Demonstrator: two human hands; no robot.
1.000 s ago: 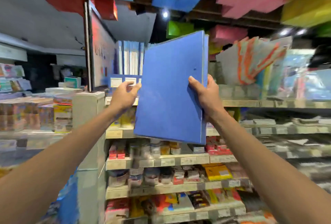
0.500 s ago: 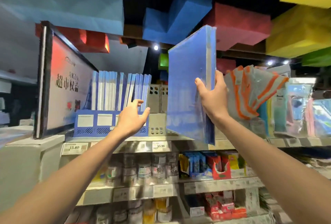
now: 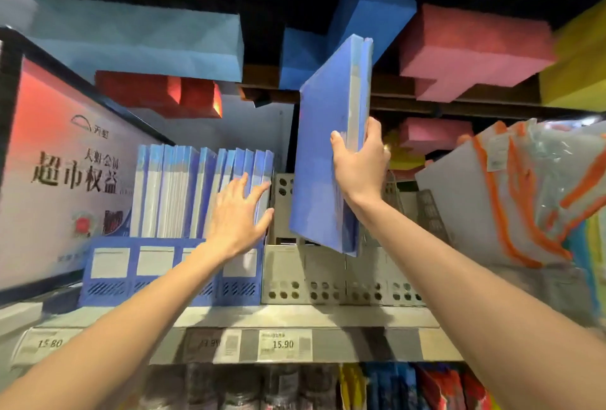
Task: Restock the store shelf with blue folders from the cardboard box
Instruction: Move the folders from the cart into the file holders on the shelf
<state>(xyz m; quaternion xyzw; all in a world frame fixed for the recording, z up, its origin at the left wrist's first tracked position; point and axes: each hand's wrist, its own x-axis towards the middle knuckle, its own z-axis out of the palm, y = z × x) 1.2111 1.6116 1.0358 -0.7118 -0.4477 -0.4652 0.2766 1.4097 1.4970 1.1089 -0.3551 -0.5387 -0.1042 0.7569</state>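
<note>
Forearms reach up from below the frame. Just past them is the shelf edge with its price labels. Cardboard box is not in view.

Right grip: fingers and thumb are curled round one long edge of the held blue folders, which look like more than one, with edges stacked. Bundle is upright but tilted. Its lower corner hangs below the grip over the grey file rack, and I cannot tell whether it touches.

Left grip: flat, with fingers straight and spread, holding nothing. It presses the rightmost spines of the shelved folders, which stand in the blue file rack left of the right grip. A narrow gap lies between those spines and the bundle.

Risks, as judged:
- The hold is on one edge only, so lowering at this tilt could let the bundle fan open or an inner folder slip out.
- The lower corner could snag on the grey rack's wall on the way into the blue one.
- The row leans, so if the left grip eases off, the slot may close.
- The blue rack looks nearly full, so forcing the bundle in could buckle the covers.
- Orange-trimmed pouches lie right of the right grip, where a wide elbow could knock them.

Farther off are a sign board at far left and coloured blocks overhead.
</note>
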